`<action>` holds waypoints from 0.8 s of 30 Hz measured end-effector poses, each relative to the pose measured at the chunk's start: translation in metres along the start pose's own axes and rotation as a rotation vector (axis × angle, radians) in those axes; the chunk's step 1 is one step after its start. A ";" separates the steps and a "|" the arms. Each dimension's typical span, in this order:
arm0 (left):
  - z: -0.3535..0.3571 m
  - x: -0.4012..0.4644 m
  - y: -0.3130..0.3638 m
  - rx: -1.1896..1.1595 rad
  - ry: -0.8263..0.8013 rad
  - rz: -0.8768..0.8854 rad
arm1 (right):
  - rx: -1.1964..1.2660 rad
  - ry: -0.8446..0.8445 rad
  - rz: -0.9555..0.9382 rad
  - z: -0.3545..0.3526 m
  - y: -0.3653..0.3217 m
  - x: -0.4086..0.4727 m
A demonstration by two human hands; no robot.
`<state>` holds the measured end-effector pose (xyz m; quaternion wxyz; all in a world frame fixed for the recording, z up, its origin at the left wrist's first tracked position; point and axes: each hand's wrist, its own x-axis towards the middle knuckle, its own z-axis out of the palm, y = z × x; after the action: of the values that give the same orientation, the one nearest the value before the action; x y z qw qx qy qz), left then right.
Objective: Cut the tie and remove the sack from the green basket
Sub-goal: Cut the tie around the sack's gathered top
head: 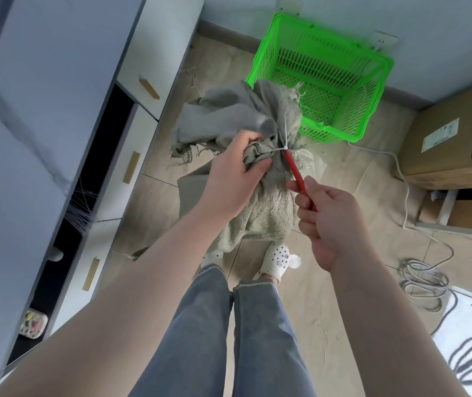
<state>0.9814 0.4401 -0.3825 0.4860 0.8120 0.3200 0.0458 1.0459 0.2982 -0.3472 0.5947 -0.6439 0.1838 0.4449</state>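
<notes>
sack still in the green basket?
No, the sack stands on the floor in front of the green basket, gripped by the left hand.

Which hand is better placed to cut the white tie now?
The right hand: it grips the red cutter, whose tip already meets the white tie. The left hand holds the sack bunched.

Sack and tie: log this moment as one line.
left hand: grips sack neck | right hand: holds red cutter, tip at white tie | tie: uncut | green basket: behind sack
</notes>
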 end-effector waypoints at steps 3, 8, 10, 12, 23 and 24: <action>0.001 0.005 0.001 0.001 0.069 -0.115 | -0.006 -0.002 -0.009 0.001 0.003 -0.001; 0.001 0.005 0.003 -0.097 0.035 -0.218 | -0.180 0.023 -0.075 0.007 0.004 -0.001; 0.001 0.006 0.007 -0.128 0.020 -0.224 | -0.095 0.034 -0.066 0.011 0.005 -0.003; 0.000 0.007 0.010 -0.208 -0.012 -0.247 | 0.046 0.025 -0.016 0.015 0.005 -0.006; 0.010 -0.001 0.002 -0.444 0.010 -0.340 | 0.041 0.092 -0.016 0.025 0.011 -0.007; 0.011 -0.001 0.003 -0.452 0.019 -0.338 | 0.012 0.104 -0.021 0.025 0.011 -0.007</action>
<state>0.9859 0.4299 -0.3855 0.6522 0.6177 0.4373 0.0419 1.0250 0.3173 -0.3457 0.5929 -0.6645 0.2106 0.4032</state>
